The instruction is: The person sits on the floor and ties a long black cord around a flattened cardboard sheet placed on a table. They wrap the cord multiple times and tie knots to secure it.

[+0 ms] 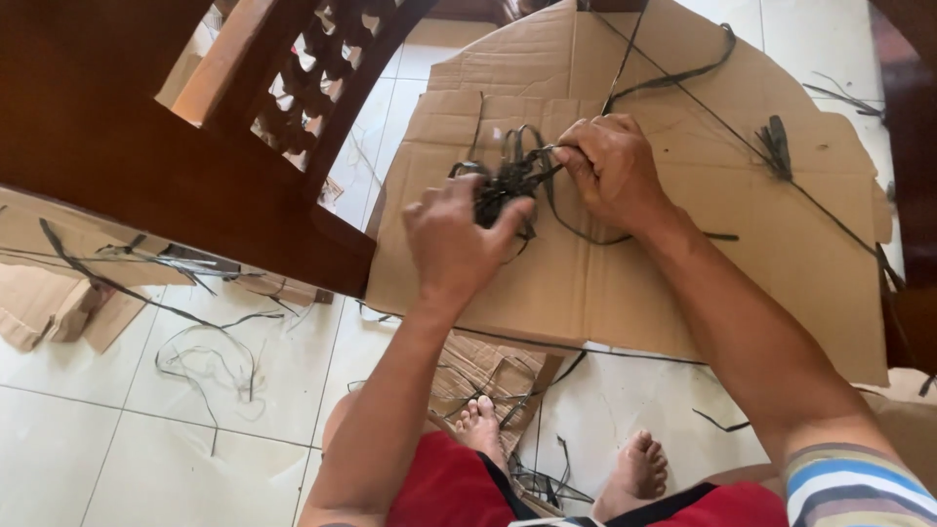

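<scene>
While the left hand [451, 239] clutches a tangle of dark strips [503, 185], the right hand [613, 171] pinches its strands.

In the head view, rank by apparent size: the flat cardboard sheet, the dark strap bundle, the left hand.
1. Flat cardboard sheet
2. Left hand
3. Dark strap bundle, partly hidden by both hands, so unsure against the left hand.

**A tiled floor under dark wooden furniture**

The floor [117, 449] is laid with pale, glossy square tiles with thin grey joints. A dark reddish-brown wooden chair [146, 146] with a carved, pierced back fills the upper left. Flattened brown cardboard [781, 283] covers the tiles at the centre and right, smaller cardboard scraps [59, 307] lie at left. Bright daylight falls from above.
</scene>
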